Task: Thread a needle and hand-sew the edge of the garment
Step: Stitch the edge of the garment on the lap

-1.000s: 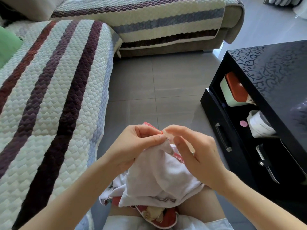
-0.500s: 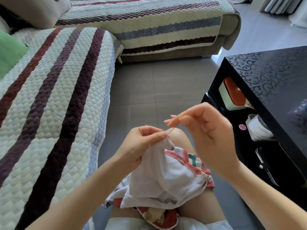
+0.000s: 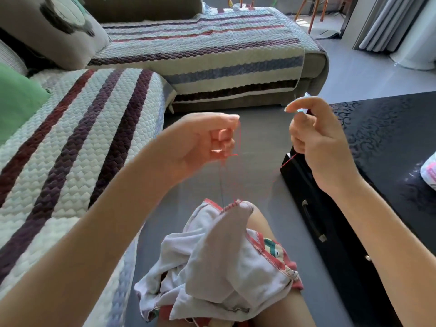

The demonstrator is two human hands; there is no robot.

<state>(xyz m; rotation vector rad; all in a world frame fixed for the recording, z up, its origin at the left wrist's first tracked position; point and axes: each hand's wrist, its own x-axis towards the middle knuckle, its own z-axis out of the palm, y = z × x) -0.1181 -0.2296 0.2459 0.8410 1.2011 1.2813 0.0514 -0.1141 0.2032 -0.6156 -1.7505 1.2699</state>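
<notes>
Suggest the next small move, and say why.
Probably draw the right hand up and away to tighten the stitch: the thread curves slack from the garment edge to both hands, and the left hand holds a strand of it.

Striped sofa (image 3: 212,55), grey floor (image 3: 259,142), black table (image 3: 389,142).

A home living room — a corner sofa (image 3: 212,55) with striped quilted covers, cushions (image 3: 54,27), curtains (image 3: 387,22), glossy black table (image 3: 387,138).
</notes>
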